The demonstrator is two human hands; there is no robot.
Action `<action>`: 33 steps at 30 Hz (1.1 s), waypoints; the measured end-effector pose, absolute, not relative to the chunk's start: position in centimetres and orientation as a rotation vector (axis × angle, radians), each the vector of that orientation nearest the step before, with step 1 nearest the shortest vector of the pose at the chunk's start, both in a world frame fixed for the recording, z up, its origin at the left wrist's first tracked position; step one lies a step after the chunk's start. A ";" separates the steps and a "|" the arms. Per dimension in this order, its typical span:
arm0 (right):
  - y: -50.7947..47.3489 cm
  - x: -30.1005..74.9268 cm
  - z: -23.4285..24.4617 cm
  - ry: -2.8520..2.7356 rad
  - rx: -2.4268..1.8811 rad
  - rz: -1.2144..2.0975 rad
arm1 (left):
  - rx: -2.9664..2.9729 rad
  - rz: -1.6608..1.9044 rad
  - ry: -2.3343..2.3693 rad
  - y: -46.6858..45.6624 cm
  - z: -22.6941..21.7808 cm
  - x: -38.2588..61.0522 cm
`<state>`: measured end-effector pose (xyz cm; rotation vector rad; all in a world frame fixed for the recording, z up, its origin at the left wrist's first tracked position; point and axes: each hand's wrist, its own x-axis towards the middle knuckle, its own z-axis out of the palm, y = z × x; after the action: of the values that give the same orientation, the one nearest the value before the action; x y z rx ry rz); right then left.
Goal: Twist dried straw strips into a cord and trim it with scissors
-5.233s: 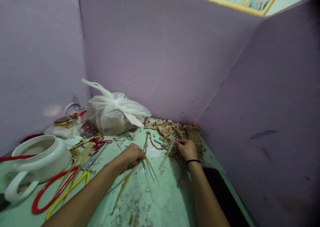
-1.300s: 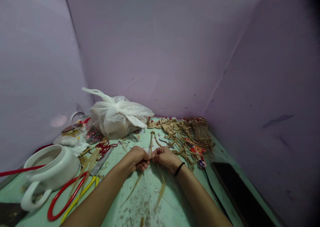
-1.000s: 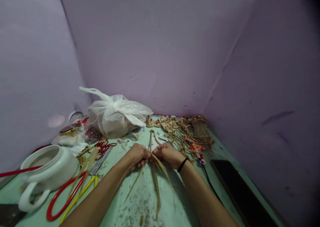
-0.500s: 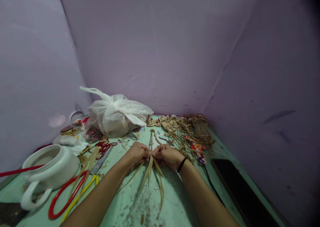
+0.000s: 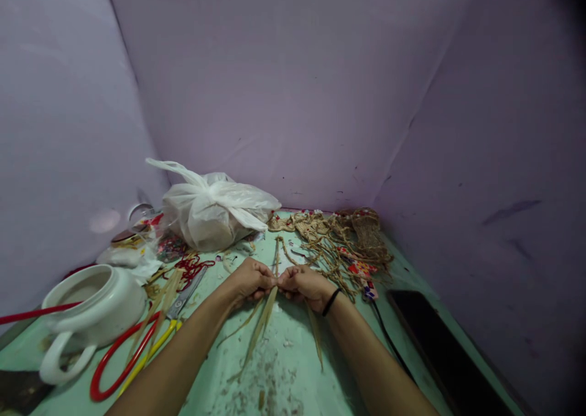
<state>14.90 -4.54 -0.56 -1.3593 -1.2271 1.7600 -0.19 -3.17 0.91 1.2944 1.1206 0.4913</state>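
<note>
Both my hands meet over the middle of the green table, fingertips almost touching. My left hand point(image 5: 254, 280) pinches a narrow braid point(image 5: 276, 254) of dry straw-coloured fibre at its lower end. From the right side, my right hand point(image 5: 303, 285), with a black band at the wrist, pinches the same spot. Loose flat fibre strips point(image 5: 264, 324) fan out below my left hand towards me. Another strip point(image 5: 315, 337) hangs from under my right hand. Beyond the hands, the braid runs away from me and bends over at the top. My fingers hide the exact crossing of the strips.
Scissors point(image 5: 123, 373) with red and yellow handles and a white pot point(image 5: 96, 306) lie at left. Behind are a knotted white plastic bag point(image 5: 215, 211) and red cord point(image 5: 192, 268). At right sit tangled braided cords point(image 5: 336, 245) and a long black object point(image 5: 439, 349).
The loose strips have shifted: one that hung below the middle now hangs farther right, beneath my right hand. The hands stay at the same spot on the braid.
</note>
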 end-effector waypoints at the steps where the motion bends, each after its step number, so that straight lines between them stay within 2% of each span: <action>1: -4.6 14.9 -0.5 -1.214 -1.381 1.759 | 1.287 0.492 1.111 -3.2 0.9 -0.2; 16: -5.0 14.9 0.9 -1.133 -1.377 1.864 | 1.298 0.479 1.149 -3.1 1.3 -0.3; 23: -5.0 14.2 0.4 -1.108 -1.493 1.689 | 1.400 0.447 1.185 -3.1 1.5 -0.2; 33: -5.3 14.0 0.7 -1.041 -1.508 1.679 | 1.885 0.284 1.621 -4.9 3.5 0.9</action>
<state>13.96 -5.32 0.68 -1.5079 -1.0405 1.6792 0.90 -4.93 3.47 1.8849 1.6207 0.2837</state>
